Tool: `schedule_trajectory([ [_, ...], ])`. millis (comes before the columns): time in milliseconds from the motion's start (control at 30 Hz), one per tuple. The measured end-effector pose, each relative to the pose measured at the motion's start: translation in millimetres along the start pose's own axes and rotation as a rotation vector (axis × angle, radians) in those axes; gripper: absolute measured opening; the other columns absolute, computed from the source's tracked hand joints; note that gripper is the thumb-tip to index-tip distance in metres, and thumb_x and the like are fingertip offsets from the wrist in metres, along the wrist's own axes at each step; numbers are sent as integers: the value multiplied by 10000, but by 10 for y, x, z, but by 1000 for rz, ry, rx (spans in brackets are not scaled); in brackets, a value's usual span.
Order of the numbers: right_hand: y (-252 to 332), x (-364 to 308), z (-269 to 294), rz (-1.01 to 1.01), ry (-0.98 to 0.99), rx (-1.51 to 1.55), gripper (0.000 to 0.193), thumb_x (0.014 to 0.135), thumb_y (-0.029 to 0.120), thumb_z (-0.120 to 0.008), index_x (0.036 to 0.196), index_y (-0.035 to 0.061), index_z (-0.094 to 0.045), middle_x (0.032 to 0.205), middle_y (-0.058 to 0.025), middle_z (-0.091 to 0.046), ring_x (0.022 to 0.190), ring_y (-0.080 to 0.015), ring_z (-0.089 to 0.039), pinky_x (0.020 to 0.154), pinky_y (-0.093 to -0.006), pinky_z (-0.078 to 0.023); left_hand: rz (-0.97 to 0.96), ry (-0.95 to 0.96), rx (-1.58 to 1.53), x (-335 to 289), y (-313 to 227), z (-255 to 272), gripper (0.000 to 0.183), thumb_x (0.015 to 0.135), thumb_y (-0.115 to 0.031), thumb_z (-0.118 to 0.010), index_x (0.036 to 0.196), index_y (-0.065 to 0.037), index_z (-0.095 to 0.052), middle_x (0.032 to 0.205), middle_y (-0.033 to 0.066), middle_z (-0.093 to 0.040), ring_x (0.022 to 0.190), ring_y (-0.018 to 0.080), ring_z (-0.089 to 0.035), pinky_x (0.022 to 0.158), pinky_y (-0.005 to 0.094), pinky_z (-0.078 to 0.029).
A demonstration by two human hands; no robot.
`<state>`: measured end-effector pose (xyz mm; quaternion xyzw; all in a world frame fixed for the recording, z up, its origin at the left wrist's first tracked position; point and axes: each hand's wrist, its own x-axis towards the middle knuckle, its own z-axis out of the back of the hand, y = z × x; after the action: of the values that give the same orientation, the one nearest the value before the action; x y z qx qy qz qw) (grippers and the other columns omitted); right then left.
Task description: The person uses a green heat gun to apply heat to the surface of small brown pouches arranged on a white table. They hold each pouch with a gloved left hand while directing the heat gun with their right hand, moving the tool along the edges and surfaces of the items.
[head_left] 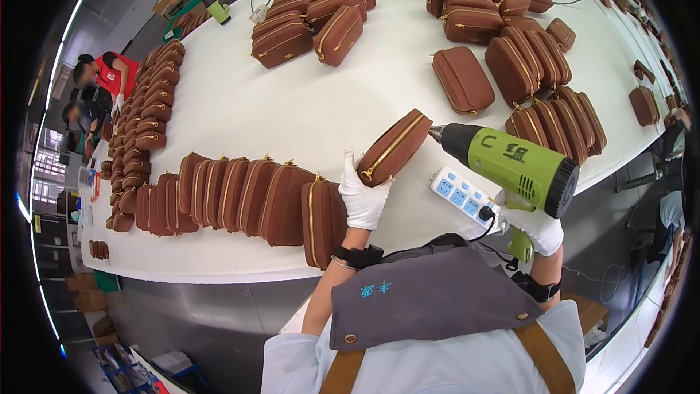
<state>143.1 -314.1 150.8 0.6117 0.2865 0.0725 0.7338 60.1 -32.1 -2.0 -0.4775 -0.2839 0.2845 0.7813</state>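
Note:
My left hand (362, 197), in a white glove, grips a small brown zippered pouch (396, 147) by its near end and holds it tilted above the table. Gold zipper teeth run along its upper side. My right hand (541, 230), gloved too, is wrapped round the handle of a green and black heat gun (510, 164). The gun's metal nozzle points left and ends close beside the pouch's far end. Part of my right hand is hidden behind the gun's body. Under the gun lies a white power strip (467, 197) with a black plug in it.
A row of brown pouches (240, 197) stands left of my left hand. More pouches (529, 66) crowd the right and far side of the white table (255, 109). A second heat gun (214, 6) lies at the far left edge. Other people (109, 76) are beyond the left edge.

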Motion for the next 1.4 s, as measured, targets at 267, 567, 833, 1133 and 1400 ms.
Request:
schedule_trajectory([
  [267, -160, -167, 47, 260, 312, 18, 383, 747, -2, -762, 1105, 8, -628, 999, -78, -676, 848, -178, -637, 754, -317, -522, -218, -4, 173, -19, 54, 33, 1007, 642, -30, -822, 1440, 22, -209, 1195, 234, -582, 991, 299, -634, 850, 358, -522],
  [567, -78, -90, 94, 724, 292, -673, 374, 714, 82, -802, 1061, 33, -672, 1064, -91, -672, 935, -268, -628, 852, -364, -498, -235, 13, 212, -91, -12, 49, 997, 618, -48, -818, 1433, 24, -247, 1177, 239, -586, 1039, 350, -599, 882, 402, -496],
  [833, -235, -88, 229, 792, 328, -821, 363, 812, 90, -701, 1169, 69, -645, 1173, -79, -635, 1036, -252, -606, 917, -355, -469, -327, -17, 265, -70, -160, 44, 908, 642, -66, -797, 1394, 33, -299, 1084, 229, -611, 957, 376, -611, 819, 424, -506],
  [1133, -601, -196, 386, 393, 432, -574, 420, 910, 112, -568, 1324, 59, -524, 1318, -83, -554, 1192, -222, -528, 1022, -337, -405, -369, -31, 251, -29, -224, 17, 880, 665, -89, -787, 1393, 35, -309, 1049, 237, -606, 913, 380, -607, 784, 434, -505],
  [1400, -541, -115, 218, 324, 586, -167, 546, 737, 108, -767, 1233, 14, -560, 1197, -102, -618, 1059, -193, -592, 939, -319, -475, -351, -103, 198, 25, -433, -55, 613, 658, -208, -807, 1163, -5, -525, 866, 224, -637, 809, 425, -618, 713, 476, -490],
])
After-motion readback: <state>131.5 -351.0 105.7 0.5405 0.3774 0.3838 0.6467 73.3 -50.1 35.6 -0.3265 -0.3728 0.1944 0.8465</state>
